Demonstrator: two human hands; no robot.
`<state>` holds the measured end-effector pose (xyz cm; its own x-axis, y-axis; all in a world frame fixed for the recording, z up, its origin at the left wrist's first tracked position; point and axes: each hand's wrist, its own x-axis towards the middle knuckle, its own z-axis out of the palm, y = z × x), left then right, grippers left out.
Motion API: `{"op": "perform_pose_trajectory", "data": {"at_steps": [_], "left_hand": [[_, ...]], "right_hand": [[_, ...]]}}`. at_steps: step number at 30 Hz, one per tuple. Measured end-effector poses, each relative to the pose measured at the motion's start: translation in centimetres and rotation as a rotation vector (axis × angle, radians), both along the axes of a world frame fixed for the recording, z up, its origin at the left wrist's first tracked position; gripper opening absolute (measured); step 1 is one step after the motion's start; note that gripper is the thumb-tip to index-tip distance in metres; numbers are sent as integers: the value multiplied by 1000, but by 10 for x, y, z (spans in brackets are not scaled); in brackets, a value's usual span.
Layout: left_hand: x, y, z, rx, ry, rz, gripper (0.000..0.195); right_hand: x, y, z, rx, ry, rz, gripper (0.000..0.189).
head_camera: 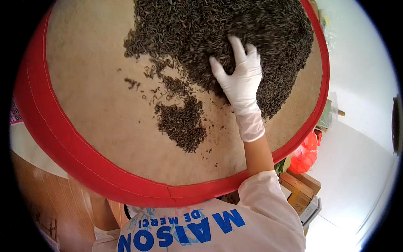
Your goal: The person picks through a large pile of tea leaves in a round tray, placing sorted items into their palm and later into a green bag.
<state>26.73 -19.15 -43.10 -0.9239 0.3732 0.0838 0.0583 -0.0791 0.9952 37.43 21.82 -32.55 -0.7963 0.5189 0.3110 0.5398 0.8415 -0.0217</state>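
Observation:
My right hand (242, 74), in a white glove, rests with spread fingers on a large heap of dark, curled dried leaves (176, 25), which look like tea. The leaves lie on a round, shallow tray with a beige cloth-like surface (94, 94) and a red fabric rim (126, 186). Near the palm the leaves are blurred. A smaller pile of the same leaves (182, 124) lies below and left of the glove, with loose bits around it. My left hand is out of view; only part of that arm shows, below the tray's rim at the lower left.
At the right, beyond the rim, are a red plastic bag (303, 156), cardboard boxes (299, 189) and a clear plastic bag (330, 113) beside a white wall. A wooden surface (53, 195) shows at the lower left. The tray's near rim lies against my printed white shirt (220, 230).

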Motion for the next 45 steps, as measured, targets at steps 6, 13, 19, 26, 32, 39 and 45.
{"op": "perform_pose_trajectory", "data": {"at_steps": [6,13,19,26,32,39,45], "left_hand": [[-14,39,35,-159,6,79,32],[-20,61,46,-242,198,91,24],[4,50,52,-160,153,-15,23],[17,49,104,-50,33,49,24],[48,149,226,184,241,-67,24],[64,306,250,269,249,-527,26],[32,321,192,86,109,-479,27]], "right_hand": [[41,-34,7,-114,-50,168,63],[88,-68,20,-163,-47,249,58],[102,-69,18,-192,-38,228,64],[107,-39,27,-217,345,154,29],[109,1,25,-563,224,394,44],[109,-41,29,-355,-262,610,98],[130,-56,30,-480,-184,519,53]]}}
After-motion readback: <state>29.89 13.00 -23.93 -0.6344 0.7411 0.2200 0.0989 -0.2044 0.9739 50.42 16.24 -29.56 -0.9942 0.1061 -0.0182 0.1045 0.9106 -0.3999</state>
